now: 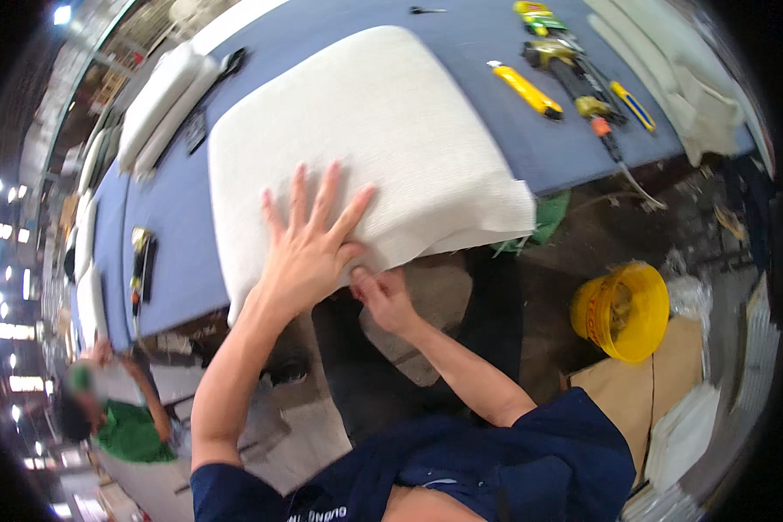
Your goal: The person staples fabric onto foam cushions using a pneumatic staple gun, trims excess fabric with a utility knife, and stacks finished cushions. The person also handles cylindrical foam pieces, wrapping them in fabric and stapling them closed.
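Note:
A seat cushion covered in off-white fabric point(348, 113) lies on the blue table and reaches over its near edge. My left hand point(304, 248) presses flat on the cover near that edge, fingers spread. Just below it, my right hand point(386, 300) pinches the cover's near edge between thumb and curled fingers; part of those fingers is hidden. Toward the right, a loose flap of the cover point(505, 213) hangs down past the cushion's corner.
A yellow utility knife point(526, 90), an air staple gun point(574, 74) and a blue-yellow cutter point(632, 106) lie at right. Another staple gun point(139, 261) and padded pieces point(161, 109) are at left. A yellow bucket point(590, 317) stands below right. A person in green point(135, 432) works at left.

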The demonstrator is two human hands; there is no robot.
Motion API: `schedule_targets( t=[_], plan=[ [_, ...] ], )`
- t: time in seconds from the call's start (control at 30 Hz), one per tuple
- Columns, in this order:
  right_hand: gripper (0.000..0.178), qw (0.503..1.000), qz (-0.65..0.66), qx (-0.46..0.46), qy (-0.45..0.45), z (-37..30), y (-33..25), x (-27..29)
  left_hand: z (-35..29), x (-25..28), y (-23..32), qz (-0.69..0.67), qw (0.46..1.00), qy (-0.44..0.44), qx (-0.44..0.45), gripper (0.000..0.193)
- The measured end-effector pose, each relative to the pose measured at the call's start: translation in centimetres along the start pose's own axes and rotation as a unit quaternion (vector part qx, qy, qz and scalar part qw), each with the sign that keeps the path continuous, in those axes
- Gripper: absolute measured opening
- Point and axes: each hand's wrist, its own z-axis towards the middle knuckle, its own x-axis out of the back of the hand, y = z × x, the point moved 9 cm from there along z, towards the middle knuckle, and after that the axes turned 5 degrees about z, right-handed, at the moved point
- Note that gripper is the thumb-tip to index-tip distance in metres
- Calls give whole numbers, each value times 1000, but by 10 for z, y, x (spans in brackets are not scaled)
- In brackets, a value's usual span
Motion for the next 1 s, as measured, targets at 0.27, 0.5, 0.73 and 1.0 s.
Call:
schedule_targets(
  t=[0.27, 0.5, 0.73, 1.0],
  plan=[
    [14, 769, -546, 299, 146, 25, -334, 35, -19, -21, 6, 65, 996, 46, 33, 86],
    [65, 442, -854, -3, 274, 240, -347, 262, -11, -16, 17, 84, 992, 92, 4, 87],
    [67, 625, -714, 232, 212, 136, -401, 155, -17, -13, 7, 74, 992, 104, 21, 88],
    [38, 938, -287, 176, 79, -95, -141, -3, -11, -20, 12, 66, 993, 98, 7, 92]
  ],
)
